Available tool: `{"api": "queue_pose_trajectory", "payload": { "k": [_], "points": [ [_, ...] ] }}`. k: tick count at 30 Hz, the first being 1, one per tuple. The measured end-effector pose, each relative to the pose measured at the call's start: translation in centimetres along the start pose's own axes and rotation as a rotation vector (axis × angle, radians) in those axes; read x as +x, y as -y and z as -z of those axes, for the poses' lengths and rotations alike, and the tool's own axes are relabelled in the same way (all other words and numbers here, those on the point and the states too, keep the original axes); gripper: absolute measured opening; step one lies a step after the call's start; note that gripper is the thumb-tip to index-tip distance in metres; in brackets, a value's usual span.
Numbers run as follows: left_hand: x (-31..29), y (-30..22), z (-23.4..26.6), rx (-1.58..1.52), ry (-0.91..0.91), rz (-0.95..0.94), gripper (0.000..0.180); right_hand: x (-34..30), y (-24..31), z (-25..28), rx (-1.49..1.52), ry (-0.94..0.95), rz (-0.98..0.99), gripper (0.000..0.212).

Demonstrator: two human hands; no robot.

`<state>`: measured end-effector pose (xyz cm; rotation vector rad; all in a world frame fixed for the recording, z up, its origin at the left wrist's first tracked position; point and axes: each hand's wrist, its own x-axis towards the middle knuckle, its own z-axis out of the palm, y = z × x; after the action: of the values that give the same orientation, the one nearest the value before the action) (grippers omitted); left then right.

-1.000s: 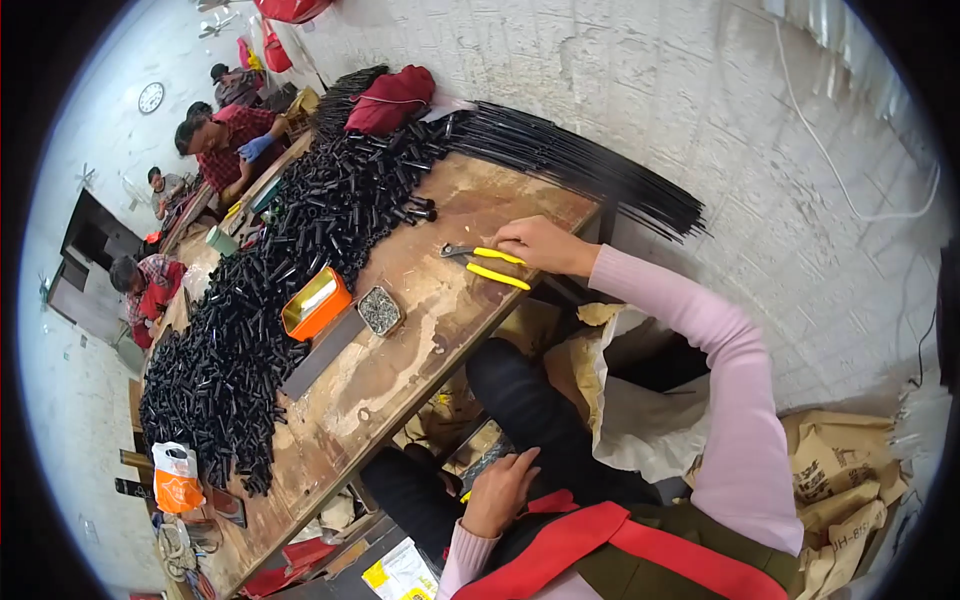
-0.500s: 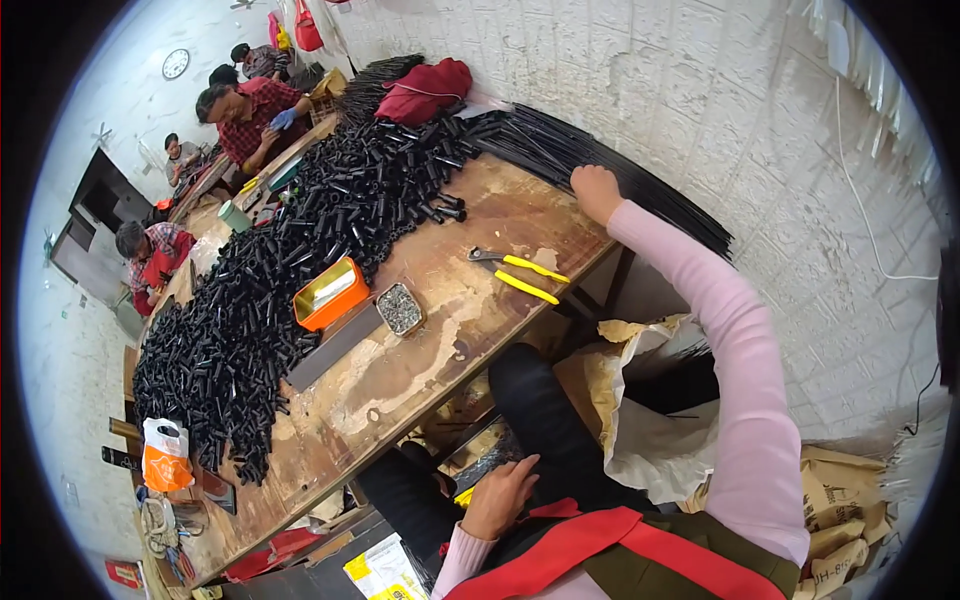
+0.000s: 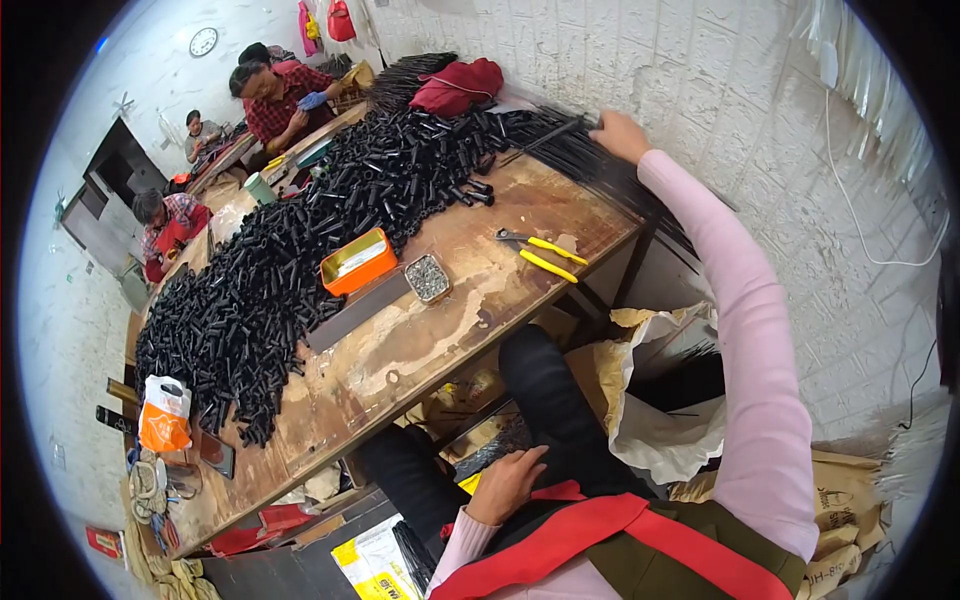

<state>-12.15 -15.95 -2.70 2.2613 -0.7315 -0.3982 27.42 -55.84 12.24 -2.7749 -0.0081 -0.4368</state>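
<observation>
Worktop (image 3: 540,200): brown wood, scratched and patchy, running slantwise from lower left to upper right of the frame.
Black heap (image 3: 300,245): lots of short tubes piled along the far side.
Black rods (image 3: 585,158): long and thin, at the upper right of the worktop, poking past its end.
Right hand (image 3: 622,136): over the rods, fingers bent; I cannot tell if it grips any.
Left hand (image 3: 508,487): low in the middle, on the lap, fingers loosely curled; its palm is hidden.
Pliers (image 3: 556,249): yellow handles, lying near the front edge.
Boxes: an orange box (image 3: 365,277) beside a little tin (image 3: 428,278) of shiny grey bits.
Walls (image 3: 640,60): white and bumpy, with a round clock (image 3: 203,41) at upper left.
People: several sit at upper left, one in a red checked shirt (image 3: 268,116).
Floor side: an open paper sack (image 3: 655,440), right of centre.
</observation>
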Motion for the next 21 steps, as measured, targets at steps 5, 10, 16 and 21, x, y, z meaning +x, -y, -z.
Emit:
{"api": "queue_pose_trajectory", "payload": {
  "k": [5,10,16,21],
  "points": [
    [-1.3,0.9,-0.1,-0.027,-0.034,0.019,0.034,2.6,2.9,4.2,0.690,0.416,-0.160,0.034],
    [-2.4,0.3,2.2,-0.012,-0.039,-0.008,0.031,2.6,11.7,6.3,1.137,0.234,0.034,0.028],
    [-1.4,-5.2,15.6,-0.259,-0.487,-0.102,0.021,-6.6,26.1,7.7,1.633,0.726,-0.003,0.031],
    [2.5,-6.5,19.4,-0.590,-0.700,-0.148,0.029,-17.6,36.8,5.8,1.875,0.770,0.085,0.031]
  ]
}}
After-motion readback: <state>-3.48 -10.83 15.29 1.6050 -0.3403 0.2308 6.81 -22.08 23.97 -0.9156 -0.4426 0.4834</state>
